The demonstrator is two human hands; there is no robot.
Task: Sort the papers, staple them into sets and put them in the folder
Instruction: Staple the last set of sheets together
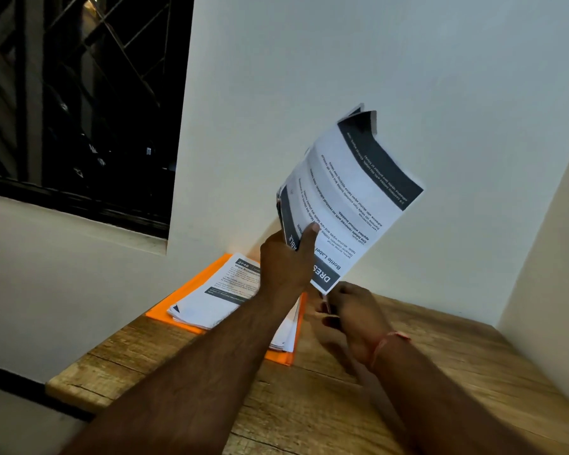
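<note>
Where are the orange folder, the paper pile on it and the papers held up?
orange folder (181, 295): head view, bare left edge.
paper pile (217, 297): head view, top sheet's middle.
held-up papers (349, 192): head view, middle of front sheet.

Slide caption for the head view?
Left hand holds a paper set above the table, right hand at its lower corner; more papers on the orange folder.

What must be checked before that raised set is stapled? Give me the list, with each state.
1. Grip of left hand on raised papers: ok.
2. Sheet edges flush: not ok, top corners curl and splay.
3. Reach: right hand sits just below the papers' lower corner: ok.
4. What that hand holds: cannot tell, blurred.
5. Destination: orange folder on table, paper stack lying on it: ok.
</note>
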